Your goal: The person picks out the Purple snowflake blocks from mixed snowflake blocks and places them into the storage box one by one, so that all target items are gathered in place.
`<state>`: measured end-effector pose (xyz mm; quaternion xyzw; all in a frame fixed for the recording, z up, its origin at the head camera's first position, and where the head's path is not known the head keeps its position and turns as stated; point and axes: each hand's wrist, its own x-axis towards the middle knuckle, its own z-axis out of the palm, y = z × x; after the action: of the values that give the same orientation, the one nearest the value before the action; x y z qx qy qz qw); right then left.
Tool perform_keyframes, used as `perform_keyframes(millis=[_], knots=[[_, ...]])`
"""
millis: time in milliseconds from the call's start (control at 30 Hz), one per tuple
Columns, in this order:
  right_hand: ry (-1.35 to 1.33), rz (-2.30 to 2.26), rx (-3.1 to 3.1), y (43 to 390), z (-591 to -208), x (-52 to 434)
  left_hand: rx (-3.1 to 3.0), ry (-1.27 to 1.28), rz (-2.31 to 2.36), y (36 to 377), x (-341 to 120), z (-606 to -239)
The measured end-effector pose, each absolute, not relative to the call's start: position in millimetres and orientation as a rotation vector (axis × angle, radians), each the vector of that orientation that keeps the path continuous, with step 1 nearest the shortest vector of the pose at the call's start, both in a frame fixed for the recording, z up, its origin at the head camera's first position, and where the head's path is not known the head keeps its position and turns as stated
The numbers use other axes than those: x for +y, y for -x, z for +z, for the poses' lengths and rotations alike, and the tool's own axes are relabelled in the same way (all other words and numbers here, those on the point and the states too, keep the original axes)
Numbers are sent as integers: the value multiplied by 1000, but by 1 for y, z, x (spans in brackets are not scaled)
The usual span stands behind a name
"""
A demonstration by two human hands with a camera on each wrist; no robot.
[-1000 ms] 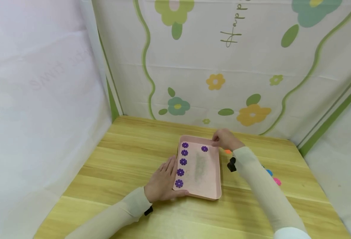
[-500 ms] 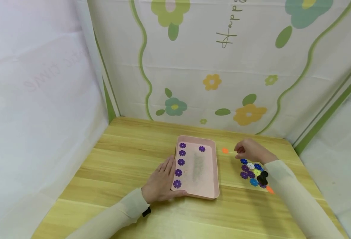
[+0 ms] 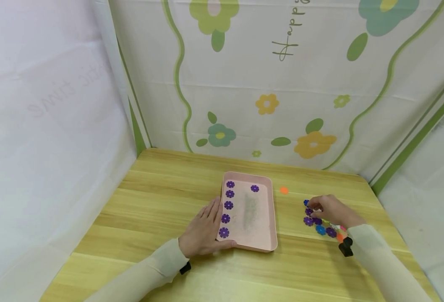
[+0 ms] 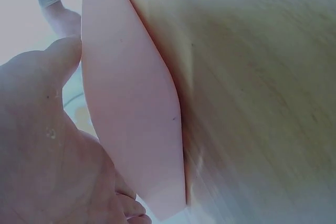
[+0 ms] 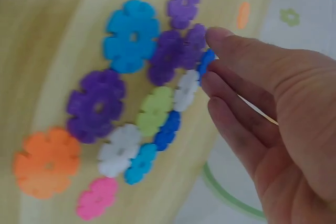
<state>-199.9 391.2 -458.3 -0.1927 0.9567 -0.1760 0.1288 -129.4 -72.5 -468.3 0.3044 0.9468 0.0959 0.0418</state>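
The left hand [image 3: 203,228] lies flat with its grip spread, fingers pressed against the left side of the pink plastic tray [image 3: 261,247]. The tray sits mid-surface, its long side pointing away from the person. Purple flower pieces [image 3: 228,205] line up along that side. The right hand [image 3: 329,209], fingers loosely bent, touches a heap of colourful flower pieces [image 5: 152,114] on the wooden surface [image 3: 161,197].

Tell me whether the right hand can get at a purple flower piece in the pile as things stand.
Probably yes. The right hand hovers at the pile with its fingertips already at a purple flower piece, which lies uncovered on the table; nothing stands between them.
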Motion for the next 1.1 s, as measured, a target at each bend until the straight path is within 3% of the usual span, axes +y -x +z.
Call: perform_keyframes(millis=[367,1100], knots=[[556,-519,2796,201,-471,392,2905,-967,245,130,-70,-469],[570,-609,2716,223,-445,380,2929,-959,206,133,-69,-483]])
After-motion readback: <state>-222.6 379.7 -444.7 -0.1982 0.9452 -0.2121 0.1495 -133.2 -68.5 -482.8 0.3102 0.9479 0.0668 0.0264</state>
